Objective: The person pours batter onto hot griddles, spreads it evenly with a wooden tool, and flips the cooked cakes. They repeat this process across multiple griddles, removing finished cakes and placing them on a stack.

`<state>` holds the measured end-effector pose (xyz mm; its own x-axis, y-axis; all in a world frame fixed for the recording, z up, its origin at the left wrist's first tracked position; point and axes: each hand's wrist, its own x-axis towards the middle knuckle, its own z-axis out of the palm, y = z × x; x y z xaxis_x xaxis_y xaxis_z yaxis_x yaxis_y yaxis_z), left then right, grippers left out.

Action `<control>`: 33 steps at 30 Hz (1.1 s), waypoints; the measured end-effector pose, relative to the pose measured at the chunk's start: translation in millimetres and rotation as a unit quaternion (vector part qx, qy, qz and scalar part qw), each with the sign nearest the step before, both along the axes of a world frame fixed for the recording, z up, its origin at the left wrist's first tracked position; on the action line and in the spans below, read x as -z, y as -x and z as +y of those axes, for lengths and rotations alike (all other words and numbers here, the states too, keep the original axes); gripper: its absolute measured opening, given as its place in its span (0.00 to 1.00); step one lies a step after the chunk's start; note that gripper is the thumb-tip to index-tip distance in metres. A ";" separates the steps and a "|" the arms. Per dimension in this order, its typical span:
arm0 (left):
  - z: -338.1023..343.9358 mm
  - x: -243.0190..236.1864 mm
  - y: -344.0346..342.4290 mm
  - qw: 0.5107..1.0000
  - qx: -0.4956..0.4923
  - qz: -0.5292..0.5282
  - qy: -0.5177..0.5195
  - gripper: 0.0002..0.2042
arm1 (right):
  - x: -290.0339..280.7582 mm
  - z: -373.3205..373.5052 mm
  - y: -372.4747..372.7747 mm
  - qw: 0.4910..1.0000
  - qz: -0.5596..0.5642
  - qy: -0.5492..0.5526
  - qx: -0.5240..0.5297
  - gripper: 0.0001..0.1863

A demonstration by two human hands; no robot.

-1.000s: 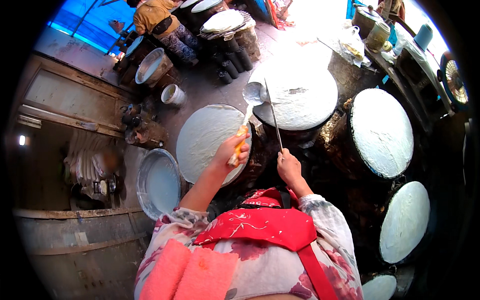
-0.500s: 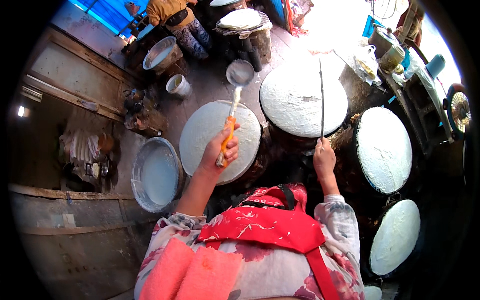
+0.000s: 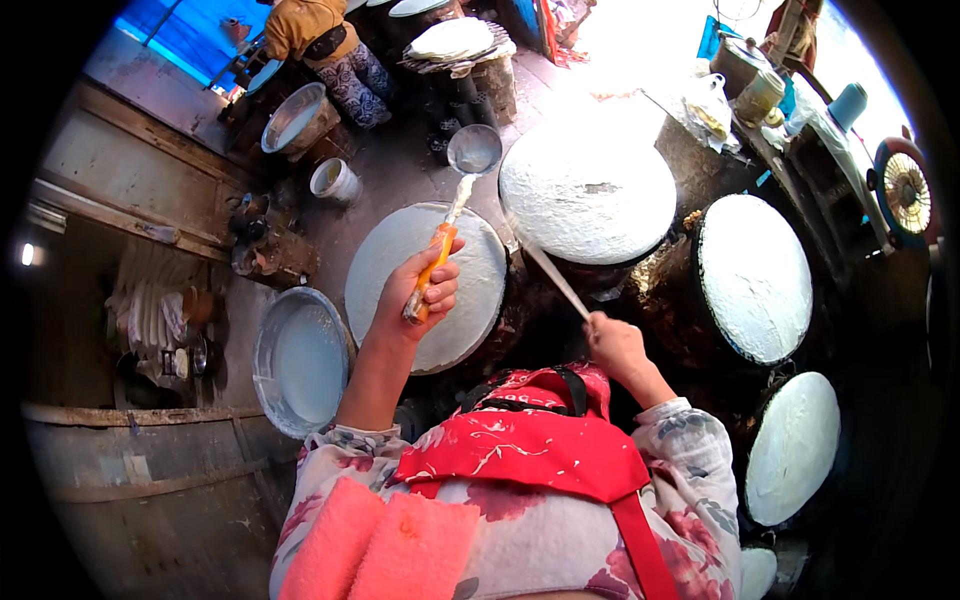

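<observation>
My left hand (image 3: pixel 428 285) is closed round the orange handle of a ladle (image 3: pixel 474 150). The ladle's metal bowl points away from me, past the far edge of a round, white-coated surface (image 3: pixel 478 270); its neck is crusted with white. In my right hand (image 3: pixel 617 346) is a long, thin, flat stick (image 3: pixel 560 282), slanting away to the left. Its far end lies by the near-left edge of a second white-topped round (image 3: pixel 590 190); whether it touches is unclear. To the left of my left forearm sits a wide basin (image 3: pixel 262 350) of whitish liquid.
More white-topped rounds stand on the right, one farther off (image 3: pixel 755 280) and one nearer (image 3: pixel 795 450). A white bucket (image 3: pixel 336 183) and another basin (image 3: pixel 273 130) are at the back left, near a person (image 3: pixel 315 35). A fan (image 3: pixel 905 190) stands far right.
The stick has swung left from pointing straight away over the far round, and my right hand has shifted left. My left hand still holds the ladle; the whole view has shifted slightly.
</observation>
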<state>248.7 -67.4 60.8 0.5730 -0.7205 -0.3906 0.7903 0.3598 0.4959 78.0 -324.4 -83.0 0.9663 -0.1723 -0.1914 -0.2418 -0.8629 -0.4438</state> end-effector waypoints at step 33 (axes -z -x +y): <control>-155.8 163.4 11.5 0.697 0.097 -0.598 -0.383 0.24 | 83.6 -47.1 38.0 0.839 -0.187 -0.357 0.366 0.17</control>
